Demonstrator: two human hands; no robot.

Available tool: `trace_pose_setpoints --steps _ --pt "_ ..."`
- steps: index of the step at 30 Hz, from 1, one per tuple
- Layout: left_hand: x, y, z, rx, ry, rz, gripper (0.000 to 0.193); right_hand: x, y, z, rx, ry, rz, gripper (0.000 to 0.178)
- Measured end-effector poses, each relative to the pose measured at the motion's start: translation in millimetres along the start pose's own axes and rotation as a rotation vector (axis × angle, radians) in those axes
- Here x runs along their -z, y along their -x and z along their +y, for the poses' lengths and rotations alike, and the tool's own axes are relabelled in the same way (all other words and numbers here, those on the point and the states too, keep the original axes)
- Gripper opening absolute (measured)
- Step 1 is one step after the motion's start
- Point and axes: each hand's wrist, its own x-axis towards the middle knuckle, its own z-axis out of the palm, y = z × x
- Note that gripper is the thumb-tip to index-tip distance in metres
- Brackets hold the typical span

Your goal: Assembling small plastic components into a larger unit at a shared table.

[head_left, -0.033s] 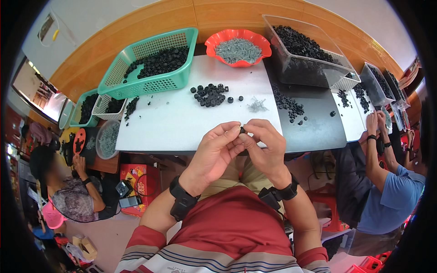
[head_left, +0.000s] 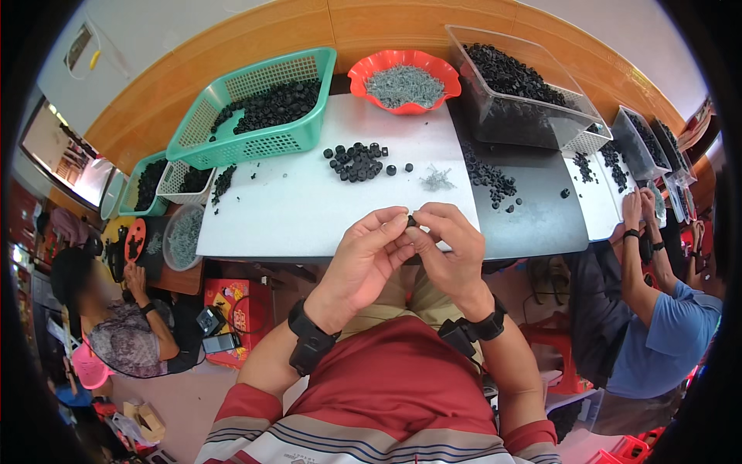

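Over the near edge of the white work sheet (head_left: 270, 228), my left hand (head_left: 369, 251) and my right hand (head_left: 450, 251) meet fingertip to fingertip. Pinched between them is a small black plastic part (head_left: 411, 221), mostly covered by the fingers. Beyond my hands lies a cluster of black round knob-like pieces (head_left: 357, 164), with two single ones just right of it. A small heap of silver screws (head_left: 437, 179) rests closer to my right hand. On the dark board to the right, smaller black parts (head_left: 491, 182) are scattered.
Along the back stand a green basket (head_left: 301, 141) of black parts, a red scalloped bowl (head_left: 357, 76) of screws and a clear bin (head_left: 510, 124) of black parts. A round tub (head_left: 184, 241) of screws is at left. Other people work at far left (head_left: 127, 336) and right (head_left: 657, 332).
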Motion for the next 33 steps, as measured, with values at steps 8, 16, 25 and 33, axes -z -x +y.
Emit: trace_pose_setpoints --steps 8,16,25,33 --pt "-3 1 -2 -0.005 -0.027 0.068 0.019 0 2 1 0.044 0.049 0.024 0.025" --pt "-13 -3 -6 -0.047 -0.134 0.052 0.02 6 7 7 0.085 0.176 0.041 0.028" --pt "-3 -12 3 -0.39 -0.797 0.205 0.027 6 12 10 -0.047 -0.007 0.079 0.027" --pt "14 -71 34 -1.02 -1.878 0.185 0.027 16 16 13 -0.115 -0.048 0.125 0.024"
